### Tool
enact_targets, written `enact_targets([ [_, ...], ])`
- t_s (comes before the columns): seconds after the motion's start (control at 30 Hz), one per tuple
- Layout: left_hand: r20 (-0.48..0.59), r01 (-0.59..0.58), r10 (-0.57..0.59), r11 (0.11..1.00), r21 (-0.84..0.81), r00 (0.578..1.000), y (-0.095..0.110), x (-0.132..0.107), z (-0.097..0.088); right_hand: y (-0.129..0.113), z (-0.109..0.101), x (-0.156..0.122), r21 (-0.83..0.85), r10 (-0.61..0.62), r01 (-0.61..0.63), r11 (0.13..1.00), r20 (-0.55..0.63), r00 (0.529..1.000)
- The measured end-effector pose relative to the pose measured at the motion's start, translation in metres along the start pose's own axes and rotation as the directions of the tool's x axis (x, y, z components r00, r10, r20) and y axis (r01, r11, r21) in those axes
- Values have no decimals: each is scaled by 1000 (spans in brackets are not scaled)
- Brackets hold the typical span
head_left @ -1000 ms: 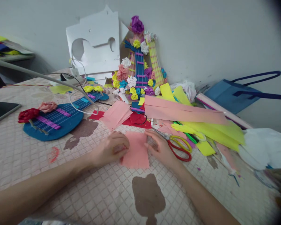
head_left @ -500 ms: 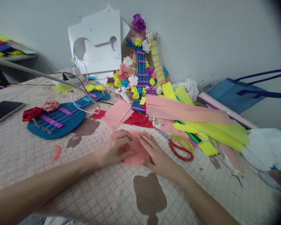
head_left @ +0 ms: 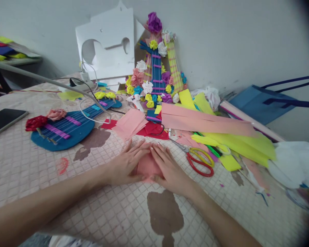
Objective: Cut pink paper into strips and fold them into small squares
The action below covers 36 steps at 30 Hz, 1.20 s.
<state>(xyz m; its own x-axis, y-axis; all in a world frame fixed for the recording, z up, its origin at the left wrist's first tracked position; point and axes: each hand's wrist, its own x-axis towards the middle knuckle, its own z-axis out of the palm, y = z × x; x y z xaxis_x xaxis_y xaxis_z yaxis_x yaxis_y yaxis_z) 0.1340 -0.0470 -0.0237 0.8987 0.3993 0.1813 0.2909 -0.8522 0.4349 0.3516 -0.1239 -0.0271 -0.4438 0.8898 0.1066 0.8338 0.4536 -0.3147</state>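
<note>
A small pink paper piece [head_left: 147,166] lies on the checked table cover [head_left: 113,219], mostly covered by both hands. My left hand [head_left: 126,164] rests flat on its left side with fingers stretched out. My right hand [head_left: 168,169] lies flat on its right side, fingers extended and touching the left fingertips above the paper. Neither hand grips anything. Red-and-yellow scissors [head_left: 199,159] lie just right of my right hand. A stack of pink paper squares [head_left: 130,124] sits beyond the hands.
A blue felt guitar with paper roses [head_left: 64,127] lies at left, a tablet [head_left: 2,120] at the far left edge. Decorated guitars [head_left: 156,72] lean on the wall beside white foam board [head_left: 106,44]. Pink and yellow paper strips [head_left: 208,125], a blue bag [head_left: 260,101] and white cloth [head_left: 293,164] crowd the right.
My right hand moved left onto the pink paper. The paper now looks smaller, folded under both hands, and my left fingers have flattened out.
</note>
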Motion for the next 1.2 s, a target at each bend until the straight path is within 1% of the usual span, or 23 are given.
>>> enact_targets([
  [0.07, 39, -9, 9, 1000, 2, 999, -3, -1, -1, 1, 2, 1, -21, 2, -1, 1000, 12, 1000],
  [0.17, 69, -3, 3, 1000, 12, 998, -6, -2, -3, 4, 4, 1, -26, 1, -1, 1000, 19, 1000],
  [0.3, 151, 13, -18, 999, 30, 988, -8, -2, -8, 10, 0, -1, 6, 40, -40, 999, 83, 996],
  [0.4, 201, 15, -19, 1000, 20, 979, -12, -4, -15, 19, -5, -6, 115, 52, -64, 991, 105, 993],
  [0.43, 210, 5, -6, 1000, 5, 978, -14, -4, -17, 23, -6, -7, 174, 55, -68, 982, 78, 995],
  [0.47, 213, -8, 11, 1000, -17, 977, -16, -5, -19, 27, -6, -8, 237, 69, -73, 969, 28, 997],
  [0.5, 206, -17, 26, 999, -45, 978, -19, -6, -21, 31, -5, -8, 302, 100, -82, 950, -44, 994],
  [0.53, 184, -19, 32, 997, -74, 982, -21, -7, -22, 35, -4, -8, 366, 151, -97, 926, -124, 981],
  [0.6, 100, 11, 1, 992, -123, 995, -27, -8, -23, 40, 0, -5, 481, 278, -129, 867, -253, 926],
  [0.63, 48, 35, -29, 990, -136, 998, -29, -8, -23, 42, 2, -3, 521, 328, -139, 842, -289, 900],
  [0.67, -2, 57, -58, 988, -144, 998, -31, -7, -22, 43, 4, -1, 544, 359, -144, 826, -312, 880],
  [0.73, -89, 83, -97, 986, -148, 991, -33, -4, -19, 42, 6, 4, 531, 376, -155, 833, -340, 862],
  [0.83, -190, 97, -125, 984, -152, 974, -35, 1, -14, 40, 6, 12, 462, 375, -185, 867, -361, 854],
  [0.93, -264, 97, -133, 985, -145, 955, -37, 8, -13, 43, 4, 23, 432, 378, -214, 876, -342, 860],
  [1.0, -263, 106, -140, 984, -141, 955, -39, 13, -16, 47, 3, 32, 415, 363, -217, 884, -315, 877],
  [1.1, -198, 155, -187, 974, -166, 962, -40, 20, -25, 53, -1, 41, 406, 339, -214, 889, -267, 902],
  [1.2, -133, 192, -227, 954, -232, 965, -42, 26, -32, 55, -4, 45, 425, 327, -207, 881, -232, 916],
])
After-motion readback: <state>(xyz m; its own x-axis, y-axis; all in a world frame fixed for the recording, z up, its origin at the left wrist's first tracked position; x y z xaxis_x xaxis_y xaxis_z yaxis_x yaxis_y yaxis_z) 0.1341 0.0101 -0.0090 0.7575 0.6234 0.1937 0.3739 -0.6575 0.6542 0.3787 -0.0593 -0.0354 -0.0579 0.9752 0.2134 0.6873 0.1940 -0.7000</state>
